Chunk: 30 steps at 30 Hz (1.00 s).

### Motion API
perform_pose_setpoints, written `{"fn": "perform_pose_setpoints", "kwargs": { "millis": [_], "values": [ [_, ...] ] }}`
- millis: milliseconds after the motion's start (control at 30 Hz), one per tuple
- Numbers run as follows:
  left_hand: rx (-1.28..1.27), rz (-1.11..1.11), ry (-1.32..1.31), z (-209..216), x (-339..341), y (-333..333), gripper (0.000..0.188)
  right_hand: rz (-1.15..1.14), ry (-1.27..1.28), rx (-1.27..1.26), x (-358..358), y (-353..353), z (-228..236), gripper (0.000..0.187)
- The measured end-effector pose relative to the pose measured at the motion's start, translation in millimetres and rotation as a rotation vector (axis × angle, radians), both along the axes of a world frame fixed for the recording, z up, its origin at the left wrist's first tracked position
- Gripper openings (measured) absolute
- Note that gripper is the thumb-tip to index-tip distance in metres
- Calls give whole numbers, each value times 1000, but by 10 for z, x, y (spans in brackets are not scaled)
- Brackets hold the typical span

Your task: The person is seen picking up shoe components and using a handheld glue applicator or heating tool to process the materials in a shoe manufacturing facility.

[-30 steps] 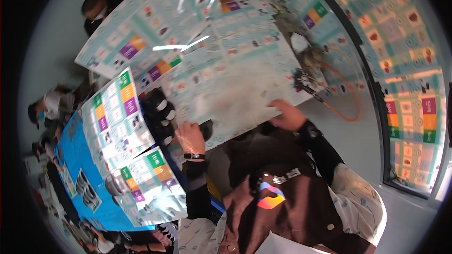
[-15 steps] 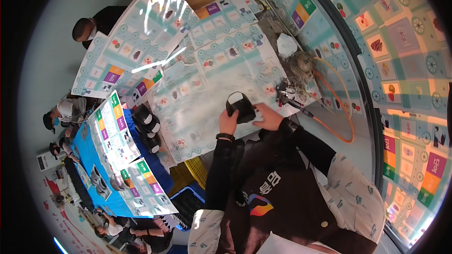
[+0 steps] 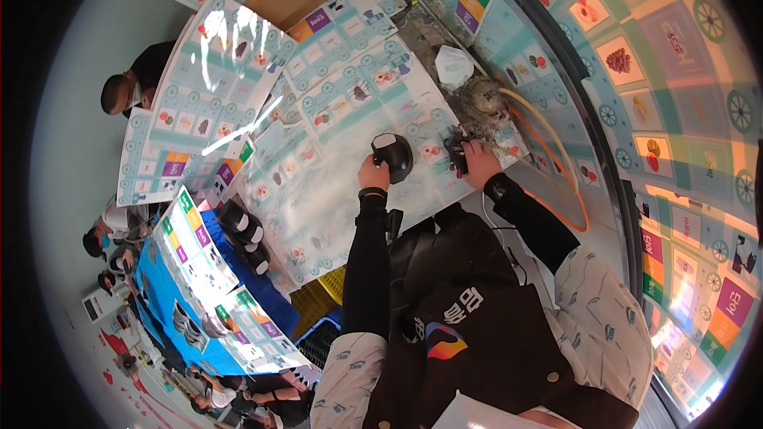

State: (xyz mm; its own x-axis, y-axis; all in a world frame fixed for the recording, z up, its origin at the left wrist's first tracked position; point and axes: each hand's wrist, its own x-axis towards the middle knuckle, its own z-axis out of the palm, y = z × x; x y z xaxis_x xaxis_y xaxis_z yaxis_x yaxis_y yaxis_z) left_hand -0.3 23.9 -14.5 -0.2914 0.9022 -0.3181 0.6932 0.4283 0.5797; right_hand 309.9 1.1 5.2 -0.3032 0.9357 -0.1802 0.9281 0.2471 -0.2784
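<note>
A black, rounded, glossy shell-like piece with a pale patch is held above the covered worktable in my left hand. My thumb and fingers close on its left side; I cannot make out its exact kind. To the right, my right hand is wrapped round a dark spray gun at the table's right edge. The palm and fingers hide part of the gun's handle.
Yellow and orange hoses loop at the right. A white polygonal block lies by the wall. Several similar black pieces stand on a blue crate at left. Patterned panels surround the table; people work beyond them.
My right hand has left the black piece and taken hold of the spray gun. The left hand keeps the piece, now turned with its rounded outside showing. The whole view has shifted.
</note>
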Motion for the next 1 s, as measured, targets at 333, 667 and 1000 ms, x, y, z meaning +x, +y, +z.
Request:
{"fn": "perform_pose_setpoints", "kwargs": {
  "millis": [333, 667, 1000],
  "values": [
    [-7, -1, -87, -27, -92, 81, 42, -70, 540, -394, -618, 396, 1104, 28],
    [-34, 42, -207, 14, -164, 15, 41, -54, 336, -513, -903, 591, 1133, 26],
    [1, 49, -250, -10, -171, 29, 38, -72, 420, -360, -899, 590, 1076, 25]
  ]
}}
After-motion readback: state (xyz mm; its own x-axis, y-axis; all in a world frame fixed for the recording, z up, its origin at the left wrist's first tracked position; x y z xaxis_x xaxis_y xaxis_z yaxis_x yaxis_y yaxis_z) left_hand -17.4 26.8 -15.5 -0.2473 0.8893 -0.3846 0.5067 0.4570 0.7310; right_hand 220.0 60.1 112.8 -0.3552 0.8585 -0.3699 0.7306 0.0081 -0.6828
